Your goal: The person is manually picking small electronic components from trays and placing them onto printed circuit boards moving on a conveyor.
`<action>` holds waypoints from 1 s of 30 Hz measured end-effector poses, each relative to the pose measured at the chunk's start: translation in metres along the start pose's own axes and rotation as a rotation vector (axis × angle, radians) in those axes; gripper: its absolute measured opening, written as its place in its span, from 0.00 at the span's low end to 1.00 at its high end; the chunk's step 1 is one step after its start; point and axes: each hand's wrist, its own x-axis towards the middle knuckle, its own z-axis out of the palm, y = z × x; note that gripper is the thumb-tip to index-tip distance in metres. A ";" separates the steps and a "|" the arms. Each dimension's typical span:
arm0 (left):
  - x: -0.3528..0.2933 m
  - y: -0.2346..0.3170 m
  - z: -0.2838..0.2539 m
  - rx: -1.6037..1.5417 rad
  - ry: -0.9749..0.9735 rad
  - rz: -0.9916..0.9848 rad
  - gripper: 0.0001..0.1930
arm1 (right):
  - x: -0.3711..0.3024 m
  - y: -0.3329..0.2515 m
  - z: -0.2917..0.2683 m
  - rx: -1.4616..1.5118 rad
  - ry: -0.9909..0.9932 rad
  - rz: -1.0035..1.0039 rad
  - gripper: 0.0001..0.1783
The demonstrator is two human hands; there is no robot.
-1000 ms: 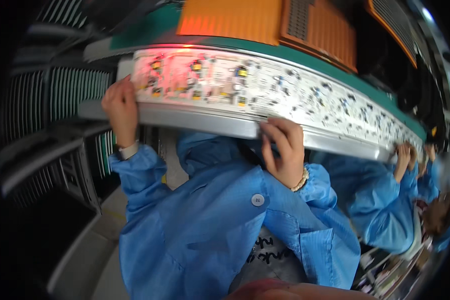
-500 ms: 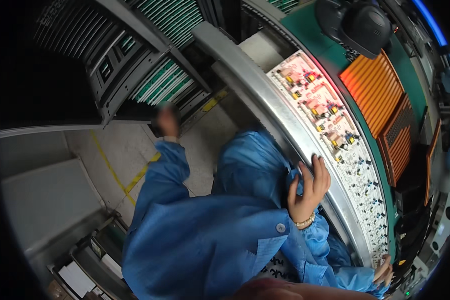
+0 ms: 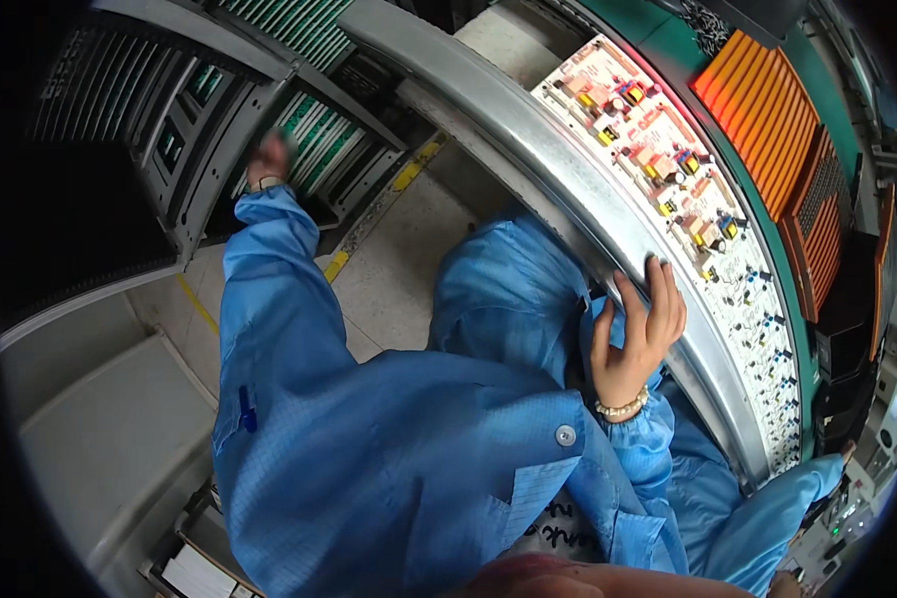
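My left hand (image 3: 269, 161) reaches out at the far left, in front of a rack (image 3: 321, 149) holding green circuit boards in slots. It is smeared by motion, so its fingers and anything in them cannot be made out. My right hand (image 3: 640, 329), with a beaded bracelet at the wrist, lies on the metal rail (image 3: 568, 179) of the line. Its fingers are stretched out and hold nothing. Just beyond the rail runs a row of white circuit boards (image 3: 658, 159) fitted with yellow, blue and black components.
Orange ribbed trays (image 3: 757, 110) stand on the green surface (image 3: 636, 35) past the boards. Another person's blue sleeve (image 3: 782, 508) enters at lower right. A grey panel (image 3: 110, 429) is at lower left. Yellow tape (image 3: 414, 169) marks the floor beside the rack.
My left hand has moved up and left, from the rack's lower edge to its boards. My right hand stays on the rail while the view shifts. The other person's hand has left the boards.
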 end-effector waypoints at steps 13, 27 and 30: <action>-0.416 -0.146 -0.042 -0.413 -0.230 -0.807 0.08 | 0.008 -0.010 0.012 0.342 -0.022 -0.176 0.18; -0.543 -0.197 0.190 -0.841 -1.288 -1.830 0.08 | 0.096 0.007 -0.007 1.696 -0.624 0.417 0.16; -0.535 -0.195 0.215 -0.561 -1.297 -1.612 0.15 | 0.118 0.018 -0.018 1.835 -0.463 0.448 0.16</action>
